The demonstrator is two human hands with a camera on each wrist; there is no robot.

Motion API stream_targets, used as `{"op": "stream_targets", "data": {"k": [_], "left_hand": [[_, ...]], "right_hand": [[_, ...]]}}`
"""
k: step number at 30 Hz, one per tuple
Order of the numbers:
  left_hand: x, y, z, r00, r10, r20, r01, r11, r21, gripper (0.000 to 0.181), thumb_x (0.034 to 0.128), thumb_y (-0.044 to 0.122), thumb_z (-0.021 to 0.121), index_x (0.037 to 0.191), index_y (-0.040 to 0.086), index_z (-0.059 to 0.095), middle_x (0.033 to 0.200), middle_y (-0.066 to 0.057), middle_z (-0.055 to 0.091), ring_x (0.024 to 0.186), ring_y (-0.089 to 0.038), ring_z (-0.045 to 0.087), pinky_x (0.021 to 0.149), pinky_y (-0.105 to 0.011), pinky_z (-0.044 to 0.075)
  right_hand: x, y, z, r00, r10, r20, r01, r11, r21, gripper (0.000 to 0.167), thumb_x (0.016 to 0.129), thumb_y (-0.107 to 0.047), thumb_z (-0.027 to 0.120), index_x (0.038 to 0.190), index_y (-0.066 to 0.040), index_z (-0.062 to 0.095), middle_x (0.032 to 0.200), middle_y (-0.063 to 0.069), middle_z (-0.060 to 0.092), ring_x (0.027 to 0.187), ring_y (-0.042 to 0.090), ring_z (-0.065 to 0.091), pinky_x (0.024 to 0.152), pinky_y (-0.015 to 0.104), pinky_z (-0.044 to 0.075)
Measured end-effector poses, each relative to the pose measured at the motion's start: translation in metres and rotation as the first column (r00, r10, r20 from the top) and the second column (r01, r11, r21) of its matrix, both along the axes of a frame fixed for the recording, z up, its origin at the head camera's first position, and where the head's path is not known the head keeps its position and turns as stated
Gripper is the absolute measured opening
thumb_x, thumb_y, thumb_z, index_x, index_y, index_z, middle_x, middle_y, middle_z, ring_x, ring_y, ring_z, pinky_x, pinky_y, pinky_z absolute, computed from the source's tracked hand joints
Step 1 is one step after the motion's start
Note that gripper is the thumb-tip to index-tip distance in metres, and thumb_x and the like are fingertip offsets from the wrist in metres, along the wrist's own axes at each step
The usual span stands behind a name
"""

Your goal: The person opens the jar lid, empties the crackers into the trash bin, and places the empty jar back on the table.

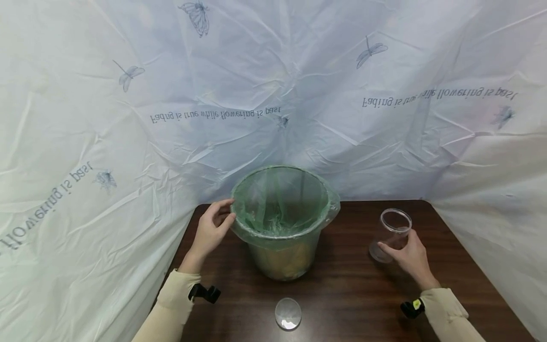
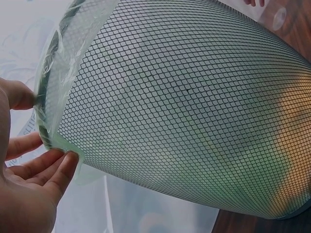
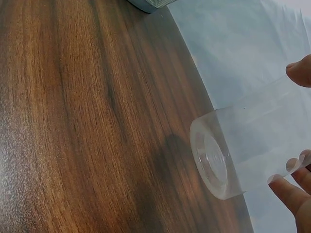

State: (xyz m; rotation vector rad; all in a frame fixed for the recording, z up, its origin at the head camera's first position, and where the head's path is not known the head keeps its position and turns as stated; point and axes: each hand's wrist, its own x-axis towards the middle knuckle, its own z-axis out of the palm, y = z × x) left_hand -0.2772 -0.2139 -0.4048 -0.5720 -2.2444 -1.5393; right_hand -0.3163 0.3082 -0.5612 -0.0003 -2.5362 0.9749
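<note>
A mesh trash bin stands at the back middle of the table, lined with a thin green trash bag folded over its rim. My left hand holds the bin's left rim through the bag, with thumb and fingertips on the edge. On the right, my right hand grips a clear plastic jar round its side, leaning a little. The jar's top is uncovered; whether its base touches the table I cannot tell. A clear round lid lies flat near the front middle.
Dark brown wood-grain table under everything. A white sheet printed with insects and lettering hangs behind and along both sides. Something orange-yellow shows through the lower mesh of the bin.
</note>
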Motion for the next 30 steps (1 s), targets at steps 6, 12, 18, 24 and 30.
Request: {"op": "stream_targets", "data": {"k": [6,12,18,24,30], "left_hand": [[0.000,-0.001,0.000,1.000,0.001,0.002,-0.001,1.000,0.005,0.040,0.0945,0.001,0.060,0.131,-0.012,0.051,0.128,-0.030,0.052,0.110,-0.042,0.056,0.086,-0.022,0.053],[-0.004,-0.003,-0.006,1.000,0.006,0.006,-0.006,1.000,-0.003,0.040,0.0948,0.001,0.060,0.132,-0.012,0.051,0.128,-0.029,0.052,0.109,-0.042,0.056,0.086,-0.023,0.053],[-0.019,-0.010,-0.026,1.000,0.020,0.001,-0.020,1.000,0.019,0.040,0.0955,0.006,0.061,0.134,-0.002,0.054,0.129,-0.020,0.054,0.111,-0.034,0.057,0.086,-0.022,0.052],[-0.021,-0.011,-0.029,1.000,0.014,-0.020,-0.013,1.000,0.026,0.040,0.0958,0.010,0.062,0.134,0.001,0.055,0.129,-0.017,0.055,0.110,-0.028,0.058,0.087,-0.019,0.051],[-0.020,-0.010,-0.027,1.000,0.017,-0.006,-0.017,1.000,0.021,0.040,0.0954,0.006,0.062,0.134,-0.002,0.054,0.129,-0.020,0.054,0.110,-0.032,0.057,0.086,-0.018,0.051]], "right_hand": [[0.002,-0.002,-0.003,1.000,-0.012,0.020,0.013,1.000,-0.002,0.076,0.076,-0.037,0.084,0.125,0.005,0.043,0.102,0.020,0.053,0.086,0.034,0.055,0.064,0.035,0.042],[0.003,-0.004,-0.003,1.000,-0.016,0.023,0.016,1.000,-0.013,0.075,0.075,-0.036,0.085,0.124,0.004,0.043,0.102,0.020,0.054,0.086,0.036,0.057,0.064,0.037,0.043],[0.003,-0.004,-0.004,1.000,-0.011,0.022,0.011,1.000,-0.021,0.075,0.075,-0.035,0.085,0.123,0.004,0.043,0.103,0.021,0.054,0.089,0.038,0.058,0.067,0.040,0.046],[0.003,-0.003,-0.007,0.999,-0.013,0.031,0.014,1.000,-0.019,0.075,0.075,-0.035,0.085,0.123,0.004,0.043,0.103,0.021,0.055,0.090,0.038,0.058,0.068,0.041,0.046],[0.004,-0.002,-0.008,0.999,-0.016,0.043,0.017,1.000,-0.018,0.076,0.076,-0.036,0.084,0.124,0.006,0.042,0.105,0.021,0.053,0.090,0.036,0.055,0.068,0.043,0.044]]}}
